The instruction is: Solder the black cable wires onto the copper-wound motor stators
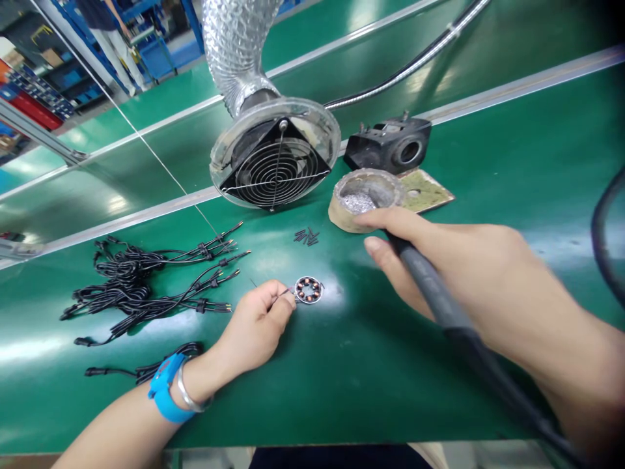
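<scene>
My left hand (254,327) pinches thin leads running to a small ring-shaped motor stator (308,290) with copper coils, which lies at the fingertips over the green bench. Closed around the dark handle of a soldering iron (432,290), my right hand (481,264) is at the right, nearer the camera. Its thumb overlaps the front rim of a round tan bowl (339,212) that contains silvery scraps. The iron's tip is hidden behind the hand. Several short black tubes (306,236) lie between the stator and the bowl.
Bundles of black cables (129,280) with bare ends lie left. A fume extractor fan (276,172) on a foil duct (239,45) stands behind. A black iron stand (390,144) sits back right, beside a yellowish plate (430,192). A person (110,39) stands far off.
</scene>
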`<state>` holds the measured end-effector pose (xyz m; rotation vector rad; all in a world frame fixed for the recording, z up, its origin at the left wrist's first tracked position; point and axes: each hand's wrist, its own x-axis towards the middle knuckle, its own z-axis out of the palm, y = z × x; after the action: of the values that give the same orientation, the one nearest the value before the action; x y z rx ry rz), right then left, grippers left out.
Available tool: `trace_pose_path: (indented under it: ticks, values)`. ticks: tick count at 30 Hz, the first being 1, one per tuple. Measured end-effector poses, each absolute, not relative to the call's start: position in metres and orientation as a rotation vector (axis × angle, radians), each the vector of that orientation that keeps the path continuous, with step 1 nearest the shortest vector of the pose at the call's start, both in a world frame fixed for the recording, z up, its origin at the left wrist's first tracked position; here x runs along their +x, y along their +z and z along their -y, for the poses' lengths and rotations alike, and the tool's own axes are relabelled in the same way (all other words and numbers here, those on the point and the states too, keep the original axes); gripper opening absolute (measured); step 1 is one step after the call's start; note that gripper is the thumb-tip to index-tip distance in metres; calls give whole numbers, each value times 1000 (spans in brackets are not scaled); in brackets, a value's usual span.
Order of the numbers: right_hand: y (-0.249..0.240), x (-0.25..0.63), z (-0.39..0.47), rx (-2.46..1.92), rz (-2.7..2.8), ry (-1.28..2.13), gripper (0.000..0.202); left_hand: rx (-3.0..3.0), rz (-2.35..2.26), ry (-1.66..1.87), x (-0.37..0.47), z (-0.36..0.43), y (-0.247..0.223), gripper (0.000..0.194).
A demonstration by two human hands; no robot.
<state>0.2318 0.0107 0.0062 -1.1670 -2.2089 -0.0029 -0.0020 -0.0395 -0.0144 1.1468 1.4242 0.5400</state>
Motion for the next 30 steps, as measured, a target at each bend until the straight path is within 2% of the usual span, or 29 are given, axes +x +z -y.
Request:
trace_pose_path:
  ticks: [5,12,19,30]
  values:
    - [-19,198,1,-799,2193,527,18,1069,-1373,560,-2,38,-12,29]
    - [-36,178,0,-718,2069,728,20,966,-1406,525,-9,33,-7,29]
    - [-32,182,1,-703,2048,828,19,1202,-1473,528,-13,29,-5,20]
    - [-37,185,-1,-588,2110,842,24,1372,-1400,344,-15,34,2,30]
